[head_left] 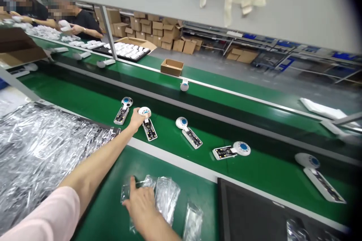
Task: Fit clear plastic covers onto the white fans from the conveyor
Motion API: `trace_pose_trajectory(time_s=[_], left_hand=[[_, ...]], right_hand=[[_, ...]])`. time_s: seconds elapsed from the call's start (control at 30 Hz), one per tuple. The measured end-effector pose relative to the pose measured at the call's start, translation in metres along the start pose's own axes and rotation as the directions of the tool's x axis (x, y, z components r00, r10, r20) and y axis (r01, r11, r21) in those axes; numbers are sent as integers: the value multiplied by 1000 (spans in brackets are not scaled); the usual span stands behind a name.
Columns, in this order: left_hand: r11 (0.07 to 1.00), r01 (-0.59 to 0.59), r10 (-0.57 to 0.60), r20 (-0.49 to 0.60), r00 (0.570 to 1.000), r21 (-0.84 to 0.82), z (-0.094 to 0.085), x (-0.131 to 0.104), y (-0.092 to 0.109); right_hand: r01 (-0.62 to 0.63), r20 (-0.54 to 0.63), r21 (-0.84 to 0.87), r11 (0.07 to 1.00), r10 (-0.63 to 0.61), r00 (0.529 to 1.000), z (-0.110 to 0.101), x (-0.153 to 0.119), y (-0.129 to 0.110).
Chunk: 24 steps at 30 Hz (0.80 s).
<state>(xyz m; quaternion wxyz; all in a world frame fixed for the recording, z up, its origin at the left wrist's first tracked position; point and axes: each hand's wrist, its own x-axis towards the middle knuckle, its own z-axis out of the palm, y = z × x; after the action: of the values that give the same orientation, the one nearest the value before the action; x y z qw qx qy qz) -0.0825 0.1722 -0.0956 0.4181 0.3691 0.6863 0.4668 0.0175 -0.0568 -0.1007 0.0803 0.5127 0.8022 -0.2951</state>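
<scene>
My left hand (137,121) reaches out to the green conveyor belt. Its fingers are closed on the round head of a white device (149,130) with an exposed circuit board in its handle. A similar device (121,115) lies just to the left, and another device (192,138) lies to the right. On the near green bench, my right hand (142,203) rests over a clear plastic piece (125,192), index finger stretched out and thumb apart. Beside it lie clear plastic sleeves (167,197) and a further clear packet (193,220).
A heap of clear plastic (51,158) covers the left side. A black tray (254,214) sits at right. More devices (232,150) lie along the belt. Across it stand a small carton (172,67) and a tray of white parts (127,51); co-workers (82,22) handle white parts.
</scene>
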Motion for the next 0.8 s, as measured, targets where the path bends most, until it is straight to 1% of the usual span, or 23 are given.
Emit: trace_pose_trajectory(time_s=[0.03, 0.07, 0.13, 0.2, 0.3, 0.37, 0.43, 0.5, 0.57, 0.63, 0.67, 0.73, 0.8], left_hand=[[997, -55, 55, -1, 998, -47, -3, -7, 5], [990, -107, 107, 0, 994, -96, -6, -14, 11], [963, -185, 192, 15, 981, -194, -14, -30, 25], [931, -221, 245, 50, 968, -289, -23, -47, 39], [893, -211, 281, 125, 952, -397, -35, -74, 56], [885, -172, 278, 195, 941, -433, -39, -93, 60], [891, -83, 230, 286, 930, -445, -37, -111, 59], [902, 19, 155, 365, 918, -430, -31, -129, 54], [907, 81, 102, 401, 910, -413, -21, -145, 46], [903, 125, 71, 429, 901, -411, -10, -160, 38], [896, 154, 56, 448, 892, -417, -5, -167, 34], [881, 213, 29, 498, 866, -422, 3, -180, 29], [881, 239, 15, 531, 847, -408, 9, -194, 28]], right_hand=[[-3, 25, -41, 999, 4, 1000, 5, 1, -9], [-7, 10, -46, 999, 7, 1000, 8, 0, -13], [-3, -55, -2, 1000, 3, 998, 7, -6, -14], [-28, -87, 84, 996, 35, 996, 1, -19, -8], [-54, -105, 247, 968, 82, 991, -9, -48, 10], [-51, -180, 306, 951, 110, 978, -15, -69, 26], [-57, -302, 308, 950, 155, 941, -21, -90, 42], [-57, -419, 314, 948, 193, 887, -29, -108, 54], [-5, -519, 364, 931, 207, 829, -40, -121, 63], [56, -598, 432, 900, 239, 765, -51, -127, 69], [73, -619, 468, 880, 268, 738, -57, -128, 70], [59, -612, 548, 835, 352, 708, -65, -126, 73], [26, -571, 610, 792, 416, 708, -70, -120, 74]])
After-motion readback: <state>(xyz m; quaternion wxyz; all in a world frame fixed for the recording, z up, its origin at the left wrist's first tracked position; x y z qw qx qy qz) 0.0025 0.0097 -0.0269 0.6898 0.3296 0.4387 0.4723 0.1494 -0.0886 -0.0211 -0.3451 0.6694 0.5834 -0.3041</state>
